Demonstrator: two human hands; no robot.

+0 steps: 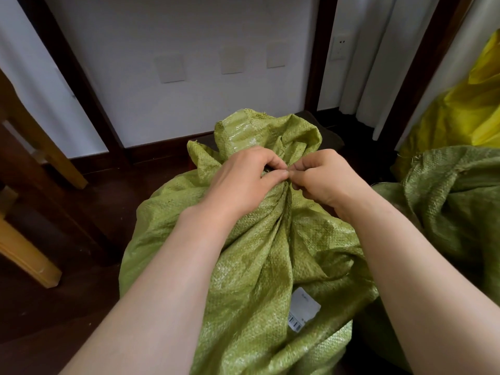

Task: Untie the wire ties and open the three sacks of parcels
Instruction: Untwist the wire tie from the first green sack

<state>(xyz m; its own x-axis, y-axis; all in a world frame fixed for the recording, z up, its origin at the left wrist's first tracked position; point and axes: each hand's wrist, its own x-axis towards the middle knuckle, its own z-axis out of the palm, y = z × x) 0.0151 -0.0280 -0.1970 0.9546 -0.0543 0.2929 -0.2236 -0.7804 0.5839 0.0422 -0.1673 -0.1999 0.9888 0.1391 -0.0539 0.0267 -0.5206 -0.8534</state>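
A green woven sack [251,261] stands on the dark floor in the middle, its neck gathered tight. My left hand [243,180] grips that bunched neck from the left. My right hand [324,180] pinches at the same spot from the right, fingertips meeting my left thumb. The wire tie itself is hidden between my fingers. Above my hands the sack's loose top [267,133] flops open. A white barcode label [303,312] sticks to the sack's front. A second green sack [454,201] lies at the right. A yellow sack [465,112] leans behind it.
A white wall [176,63] with dark wooden posts [81,85] stands just behind the sack. Light wooden furniture legs [27,261] jut in at the left. A white curtain [373,63] hangs at the back right. Dark wooden floor [81,307] shows at the lower left.
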